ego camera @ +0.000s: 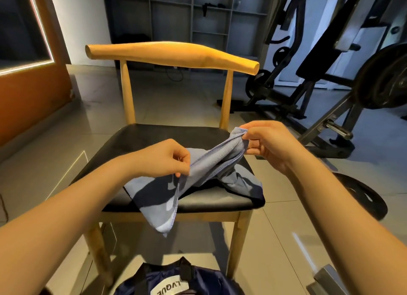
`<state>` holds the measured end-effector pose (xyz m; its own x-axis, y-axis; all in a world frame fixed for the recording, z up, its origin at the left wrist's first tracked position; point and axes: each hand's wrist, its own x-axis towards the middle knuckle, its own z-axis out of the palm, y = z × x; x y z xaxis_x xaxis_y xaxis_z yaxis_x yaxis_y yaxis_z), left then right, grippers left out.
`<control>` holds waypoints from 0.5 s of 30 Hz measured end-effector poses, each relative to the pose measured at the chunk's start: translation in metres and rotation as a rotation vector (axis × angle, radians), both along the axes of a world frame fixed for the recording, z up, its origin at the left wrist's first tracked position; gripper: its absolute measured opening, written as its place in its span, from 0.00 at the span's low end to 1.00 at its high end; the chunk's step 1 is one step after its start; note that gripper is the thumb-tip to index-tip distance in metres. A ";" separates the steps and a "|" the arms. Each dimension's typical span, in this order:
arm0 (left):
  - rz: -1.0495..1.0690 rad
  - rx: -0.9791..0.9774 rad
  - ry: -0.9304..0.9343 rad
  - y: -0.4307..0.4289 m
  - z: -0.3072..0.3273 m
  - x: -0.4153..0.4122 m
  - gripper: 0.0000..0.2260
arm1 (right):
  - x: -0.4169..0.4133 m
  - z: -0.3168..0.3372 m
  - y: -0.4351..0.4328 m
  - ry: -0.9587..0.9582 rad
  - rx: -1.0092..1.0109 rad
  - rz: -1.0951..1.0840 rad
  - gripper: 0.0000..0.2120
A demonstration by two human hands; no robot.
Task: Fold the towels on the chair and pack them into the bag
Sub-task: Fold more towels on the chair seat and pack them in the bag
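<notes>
A wooden chair with a black seat stands in front of me. A light blue towel is stretched just above the seat between my hands. My left hand pinches one edge of it and my right hand pinches a bunched corner, raised a little higher. One end of the towel hangs over the seat's front edge. A second blue cloth lies crumpled on the seat's right front corner, partly under the held towel. A dark blue bag with a white label sits on the floor below the chair.
Black gym machines with weight plates crowd the right side. A weight plate lies on the tiled floor beside the chair. An orange wall with a lit panel is on the left, and grey shelving stands behind.
</notes>
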<state>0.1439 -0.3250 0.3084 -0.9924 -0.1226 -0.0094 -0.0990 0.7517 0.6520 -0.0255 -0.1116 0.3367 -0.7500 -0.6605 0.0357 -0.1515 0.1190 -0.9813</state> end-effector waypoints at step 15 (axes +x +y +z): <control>0.243 0.177 0.100 -0.046 -0.002 0.013 0.05 | -0.011 -0.018 0.002 -0.350 -0.071 -0.445 0.14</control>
